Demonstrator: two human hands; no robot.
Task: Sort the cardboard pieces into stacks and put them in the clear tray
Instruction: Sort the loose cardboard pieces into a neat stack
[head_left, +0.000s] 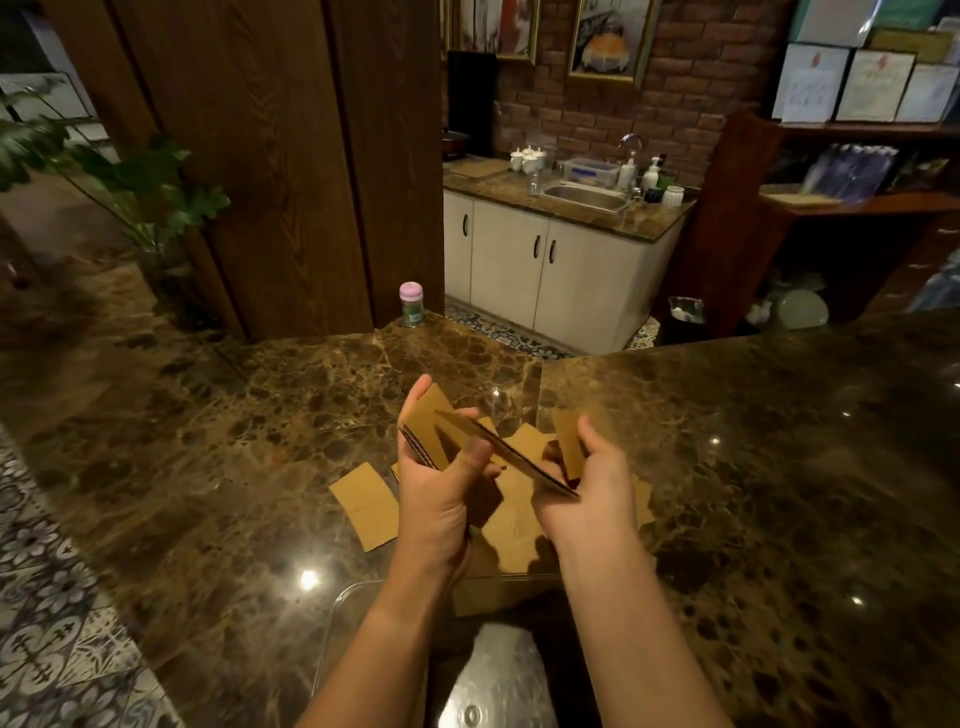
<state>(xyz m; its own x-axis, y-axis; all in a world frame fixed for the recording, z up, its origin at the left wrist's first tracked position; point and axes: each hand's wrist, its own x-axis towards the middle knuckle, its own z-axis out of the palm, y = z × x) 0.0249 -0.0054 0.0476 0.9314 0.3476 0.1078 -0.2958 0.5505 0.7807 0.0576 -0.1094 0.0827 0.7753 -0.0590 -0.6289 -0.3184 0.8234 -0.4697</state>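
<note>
Clear tray (337, 613) sitting nearest, at surface (208, 415) edge. Left hand (441, 499) gripping small stack (423, 434), fingers curled round it; right hand (592, 488) pinching single piece (514, 457), sliding toward stack. Squaring edges before adding advised. Loose pieces (366, 504) lying beyond.

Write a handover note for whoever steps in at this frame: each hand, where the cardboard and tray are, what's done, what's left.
Left hand: grips a small stack of cardboard pieces, held upright above the counter.
Right hand: holds a single cardboard piece, angled toward the left hand's stack.
Loose cardboard pieces lie flat on the marble counter, under and beside the hands.
Clear tray: at the counter's near edge, mostly hidden by the forearms; its contents cannot be made out.
Done: one stack started in hand.
Left: gather the loose pieces, finish the stacks, put them in the tray.
</note>
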